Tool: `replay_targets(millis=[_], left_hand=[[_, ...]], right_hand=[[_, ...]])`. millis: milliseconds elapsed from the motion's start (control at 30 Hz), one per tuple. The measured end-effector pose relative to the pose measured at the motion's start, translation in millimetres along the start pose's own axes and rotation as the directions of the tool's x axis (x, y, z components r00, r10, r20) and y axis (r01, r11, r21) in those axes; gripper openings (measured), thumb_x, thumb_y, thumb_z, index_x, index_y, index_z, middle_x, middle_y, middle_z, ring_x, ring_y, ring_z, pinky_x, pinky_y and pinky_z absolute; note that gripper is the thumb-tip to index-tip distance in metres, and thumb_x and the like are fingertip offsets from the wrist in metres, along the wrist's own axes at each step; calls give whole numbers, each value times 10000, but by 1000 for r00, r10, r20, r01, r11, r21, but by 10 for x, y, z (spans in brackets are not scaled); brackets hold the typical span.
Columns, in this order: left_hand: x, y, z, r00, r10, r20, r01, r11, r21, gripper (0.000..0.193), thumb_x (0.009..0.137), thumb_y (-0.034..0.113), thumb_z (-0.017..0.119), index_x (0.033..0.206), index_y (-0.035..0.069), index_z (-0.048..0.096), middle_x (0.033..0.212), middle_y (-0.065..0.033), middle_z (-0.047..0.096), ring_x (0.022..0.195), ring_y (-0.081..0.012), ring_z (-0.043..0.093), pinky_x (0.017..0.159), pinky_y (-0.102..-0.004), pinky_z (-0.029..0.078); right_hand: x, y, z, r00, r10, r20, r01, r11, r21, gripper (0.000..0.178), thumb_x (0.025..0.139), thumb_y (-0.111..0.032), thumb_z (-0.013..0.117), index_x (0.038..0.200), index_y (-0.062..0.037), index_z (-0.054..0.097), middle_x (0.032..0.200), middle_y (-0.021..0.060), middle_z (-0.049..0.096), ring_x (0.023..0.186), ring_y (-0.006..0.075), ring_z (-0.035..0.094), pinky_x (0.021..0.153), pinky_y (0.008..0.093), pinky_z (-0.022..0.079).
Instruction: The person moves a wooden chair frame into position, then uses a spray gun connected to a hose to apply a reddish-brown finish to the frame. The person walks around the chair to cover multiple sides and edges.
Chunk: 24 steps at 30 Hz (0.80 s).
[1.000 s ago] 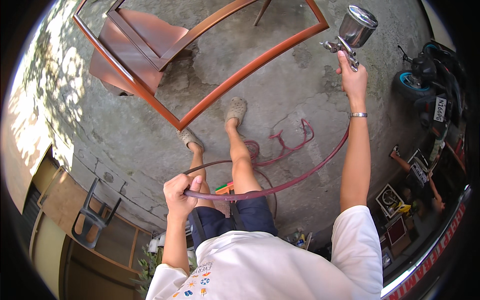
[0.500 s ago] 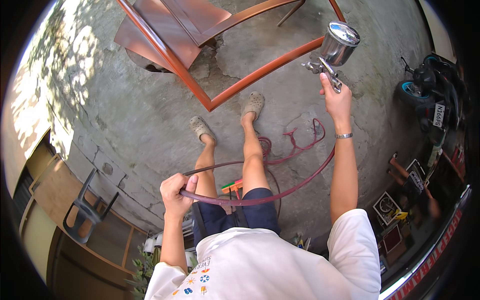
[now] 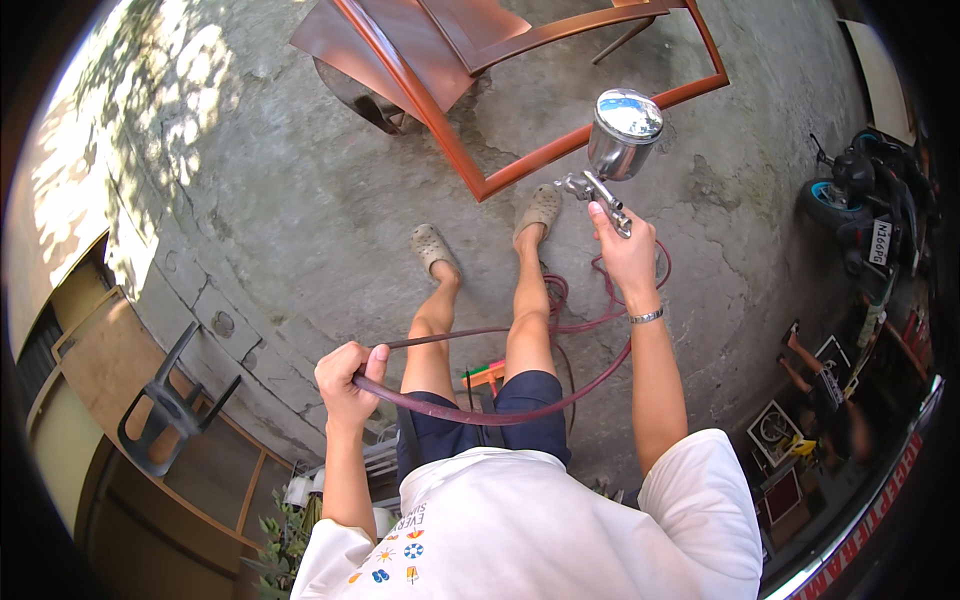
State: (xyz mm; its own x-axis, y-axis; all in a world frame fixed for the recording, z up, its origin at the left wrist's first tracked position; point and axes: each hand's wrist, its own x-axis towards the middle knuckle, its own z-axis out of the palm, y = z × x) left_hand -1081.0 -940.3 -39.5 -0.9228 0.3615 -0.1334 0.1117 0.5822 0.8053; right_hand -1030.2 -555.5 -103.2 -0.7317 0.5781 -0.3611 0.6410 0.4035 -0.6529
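Note:
My right hand [image 3: 628, 255] is wrapped round the handle of a silver spray gun [image 3: 606, 200] with a shiny metal cup [image 3: 625, 135] on top. The gun is held near the front corner of a reddish-brown metal frame [image 3: 530, 160], apart from it. A dark red hose [image 3: 500, 412] loops across my thighs, and my left hand [image 3: 348, 383] is closed round it, thumb up. The hose's right end runs up behind my right wrist, where its joint with the gun is hidden. Copper-coloured sheet panels [image 3: 385, 50] lie beside the frame's far left part.
More hose [image 3: 558, 295] lies coiled on the cracked concrete floor [image 3: 330, 200] by my feet. To the left stands a dark plastic chair [image 3: 175, 410] by a wooden panel. A motorcycle [image 3: 865, 190] is parked at right, with another person [image 3: 830, 390] below it.
My right hand and the spray gun have come down and left, nearer my body. The metal frame sits further right in view. My left hand still grips the hose.

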Motion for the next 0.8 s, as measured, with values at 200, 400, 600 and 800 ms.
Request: replay_targets(millis=[200, 400, 600, 800], left_hand=[[-82, -103, -161, 1000, 10, -16, -10, 1000, 13, 359, 815, 29, 756, 611, 32, 461, 519, -65, 411, 436, -199, 390, 439, -319, 292], [-50, -67, -137, 999, 13, -35, -12, 1000, 14, 361, 823, 32, 744, 608, 34, 455, 516, -56, 400, 439, -181, 373, 439, -311, 276], [74, 107, 77, 1000, 23, -18, -22, 999, 35, 363, 819, 42, 754, 608, 33, 459, 518, -60, 399, 438, -186, 375, 437, -314, 277], [287, 426, 436, 999, 32, 23, -34, 998, 61, 355, 811, 41, 763, 614, 28, 468, 524, -66, 400, 440, -196, 385, 437, -318, 282]], right_hand=[[-409, -222, 352, 990, -32, 136, 27, 999, 39, 356, 940, -310, 695, 871, 38, 690, 608, 102, 622, 553, 158, 594, 542, 331, 460], [-511, -341, 428, 979, -78, 190, 48, 987, 155, 420, 924, -348, 701, 762, 34, 638, 586, 171, 585, 528, 290, 598, 532, 380, 458], [28, -143, 142, 999, 30, 30, -30, 1000, 0, 474, 929, -393, 681, 784, 57, 656, 605, 201, 604, 575, 323, 644, 558, 397, 466], [674, 271, -379, 996, 63, -55, -63, 998, 3, 470, 931, -403, 677, 815, 53, 672, 632, 208, 614, 607, 355, 653, 583, 407, 478]])
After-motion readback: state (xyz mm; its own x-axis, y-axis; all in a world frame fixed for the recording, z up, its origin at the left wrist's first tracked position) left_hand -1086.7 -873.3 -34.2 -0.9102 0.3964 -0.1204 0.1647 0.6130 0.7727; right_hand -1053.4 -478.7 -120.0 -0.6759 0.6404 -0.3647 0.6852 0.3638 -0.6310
